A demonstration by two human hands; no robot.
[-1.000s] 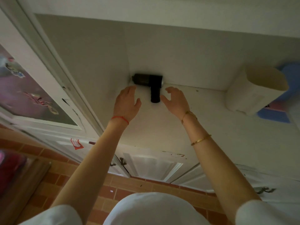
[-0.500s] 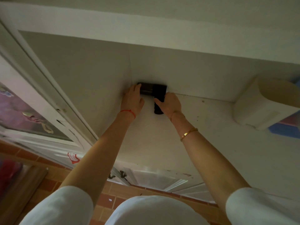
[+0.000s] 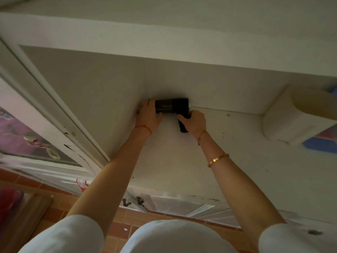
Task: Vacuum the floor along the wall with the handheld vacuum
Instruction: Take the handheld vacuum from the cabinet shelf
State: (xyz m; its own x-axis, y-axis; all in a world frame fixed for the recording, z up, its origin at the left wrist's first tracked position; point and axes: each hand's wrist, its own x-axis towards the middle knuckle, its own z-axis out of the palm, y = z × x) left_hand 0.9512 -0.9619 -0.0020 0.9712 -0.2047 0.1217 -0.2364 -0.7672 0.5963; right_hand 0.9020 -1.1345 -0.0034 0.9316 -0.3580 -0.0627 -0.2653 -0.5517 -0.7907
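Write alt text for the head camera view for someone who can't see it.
Seen from above, a person's two hands reach into the back corner of a white shelf: the right hand grips the handle of a black handheld vacuum, and the left hand holds its barrel end. A cream container lies on its side to the right.

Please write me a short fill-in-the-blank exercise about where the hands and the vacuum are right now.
1. The right hand grips the black handheld vacuum by its ____.
2. The vacuum lies in the shelf's back ____ corner.
3. The left hand wears a ____ string at the wrist.

Missing words: handle; left; red
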